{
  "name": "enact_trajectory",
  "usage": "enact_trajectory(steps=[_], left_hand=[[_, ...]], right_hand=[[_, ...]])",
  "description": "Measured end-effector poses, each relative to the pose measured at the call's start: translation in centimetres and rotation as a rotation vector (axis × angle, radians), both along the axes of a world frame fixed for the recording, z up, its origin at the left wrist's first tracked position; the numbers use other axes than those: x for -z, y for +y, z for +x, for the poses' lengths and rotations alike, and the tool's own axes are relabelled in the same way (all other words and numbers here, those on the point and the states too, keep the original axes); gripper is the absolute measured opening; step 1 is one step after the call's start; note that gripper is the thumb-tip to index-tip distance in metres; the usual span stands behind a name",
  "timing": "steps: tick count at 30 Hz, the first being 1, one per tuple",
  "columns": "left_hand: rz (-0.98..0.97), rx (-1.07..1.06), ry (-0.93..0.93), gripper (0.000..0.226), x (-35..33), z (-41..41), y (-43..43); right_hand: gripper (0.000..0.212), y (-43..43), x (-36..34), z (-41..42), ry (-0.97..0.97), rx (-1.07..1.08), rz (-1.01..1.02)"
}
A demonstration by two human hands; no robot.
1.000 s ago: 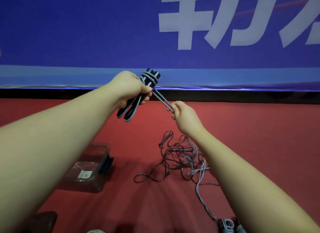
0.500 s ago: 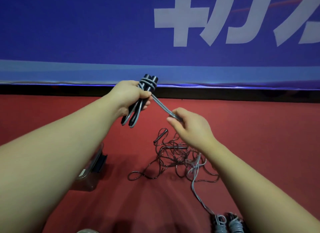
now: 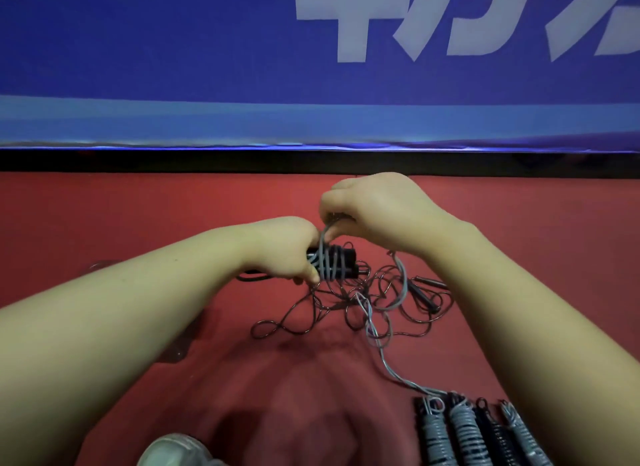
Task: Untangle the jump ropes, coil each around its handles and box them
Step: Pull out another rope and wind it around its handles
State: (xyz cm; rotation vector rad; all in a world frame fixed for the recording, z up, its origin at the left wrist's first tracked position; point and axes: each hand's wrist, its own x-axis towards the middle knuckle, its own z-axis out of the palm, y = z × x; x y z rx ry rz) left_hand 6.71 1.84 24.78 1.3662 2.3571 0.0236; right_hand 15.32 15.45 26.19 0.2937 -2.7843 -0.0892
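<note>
Grey rope [image 3: 329, 264] coiled round black handles [image 3: 349, 257], left hand [image 3: 287, 250] gripping them, right hand [image 3: 374, 212] pinching rope just above, tangle [image 3: 363, 304] beneath.

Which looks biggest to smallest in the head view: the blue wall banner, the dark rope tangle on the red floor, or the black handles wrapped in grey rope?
Largest: blue wall banner.
Middle: dark rope tangle.
Smallest: black handles wrapped in grey rope, though held nearer the camera.

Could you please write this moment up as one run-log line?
step: coiling | left hand: holds handles | right hand: pinches grey rope above its wraps | floor: tangled ropes, coiled ropes
</note>
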Motion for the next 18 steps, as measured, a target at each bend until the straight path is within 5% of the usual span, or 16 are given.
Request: enact_trajectory(steps=[6, 10, 14, 18], left_hand=[[0.025, 0.100, -0.082, 0.020, -0.6, 2.1, -0.7], [0.104, 0.157, -0.058, 0.017, -1.2, 3.4, -0.9], [0.172, 0.107, -0.071, 0.028, -1.2, 3.9, -1.5], [0.285, -0.029, -0.155, 0.035, -1.5, 3.2, -1.9]], right_hand=[[0.011, 4.0, 1.8, -0.1, -0.492, -0.042, -0.665], [0.038, 5.1, 4.4, 0.3, -0.702, -0.038, -0.968], [0.033, 4.3, 6.8, 0.5, -0.791, -0.075, -1.240], [0.031, 2.7, 8.0, 0.4, -0.655, -0.058, -1.495]])
